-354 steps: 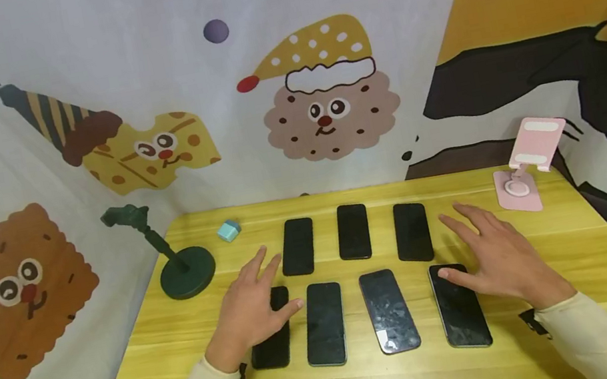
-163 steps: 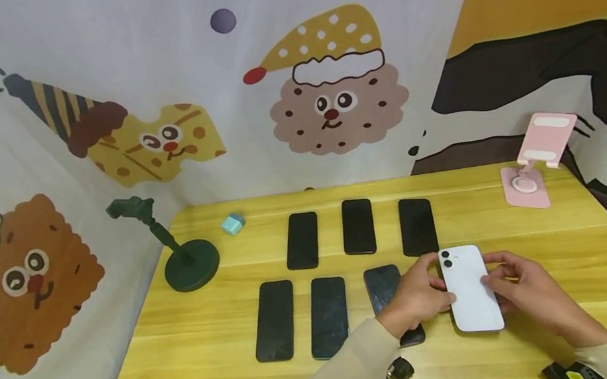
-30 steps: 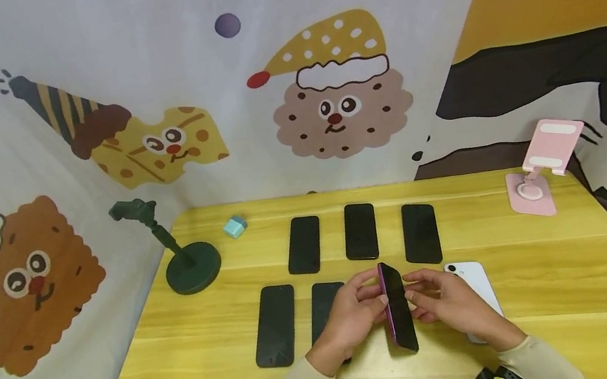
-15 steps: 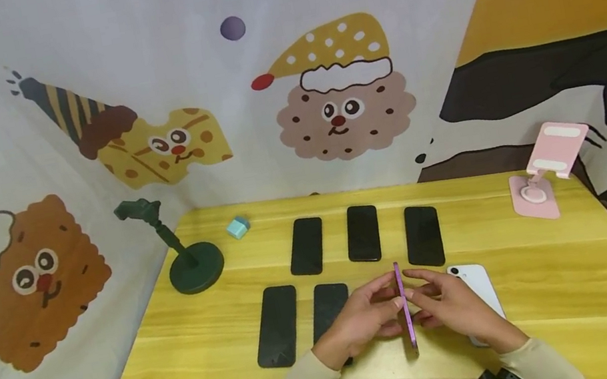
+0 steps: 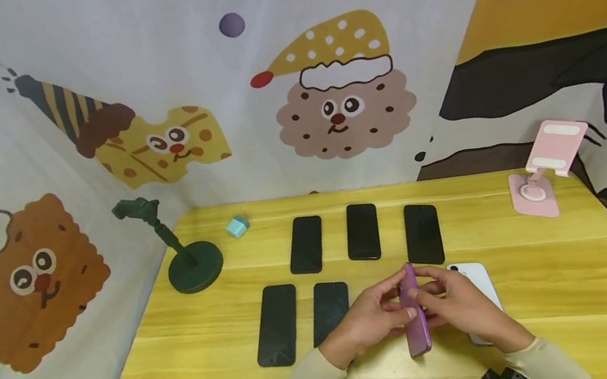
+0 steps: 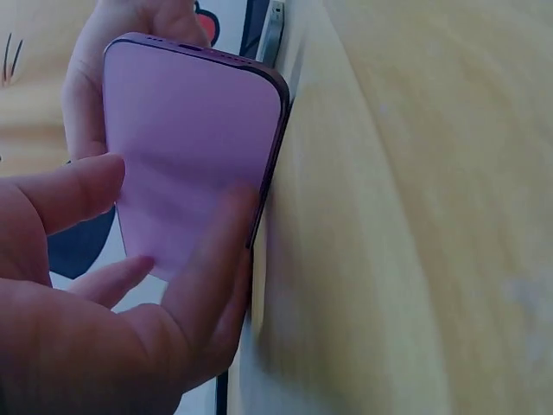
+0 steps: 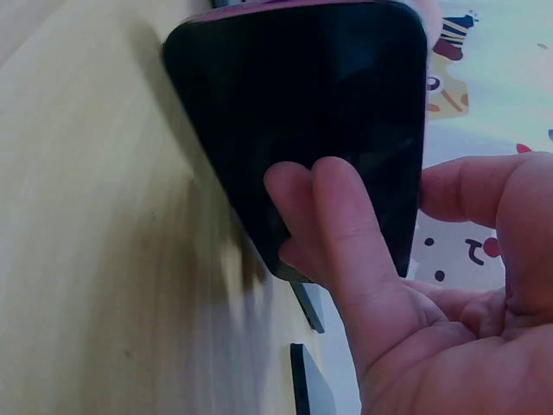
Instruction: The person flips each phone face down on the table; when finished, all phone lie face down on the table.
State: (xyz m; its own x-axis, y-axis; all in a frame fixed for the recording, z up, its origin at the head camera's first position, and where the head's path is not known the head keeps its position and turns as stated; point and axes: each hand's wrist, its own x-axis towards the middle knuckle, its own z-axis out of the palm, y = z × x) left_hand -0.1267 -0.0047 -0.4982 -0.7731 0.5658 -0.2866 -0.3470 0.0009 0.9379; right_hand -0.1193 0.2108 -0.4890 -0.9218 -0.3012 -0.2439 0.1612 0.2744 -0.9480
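Between my two hands a purple smartphone (image 5: pixel 417 332) stands tilted on its long side, its purple back partly turned up in the head view. My left hand (image 5: pixel 366 321) grips it from the left. In the left wrist view that hand's thumb and fingers lie along the edges of the phone's plain back (image 6: pixel 190 130). On the other side my right hand (image 5: pixel 461 305) holds it, thumb at one edge, fingertips (image 7: pixel 337 186) against the black screen (image 7: pixel 302 86). A white smartphone (image 5: pixel 480 277) lies back up, partly hidden behind my right hand.
Three black-screened phones, one of them a phone (image 5: pixel 362 232) in the middle, form the back row. Two more, a phone (image 5: pixel 276 325) and a phone (image 5: pixel 329 310), lie front left. A green stand (image 5: pixel 195 267), blue block (image 5: pixel 237 227) and pink phone stand (image 5: pixel 532 193) are near the back.
Earlier, all phones lay screen up. The front right one was turned over, white back up. Then the purple phone was lifted from beside it and rolled from screen side toward back side.
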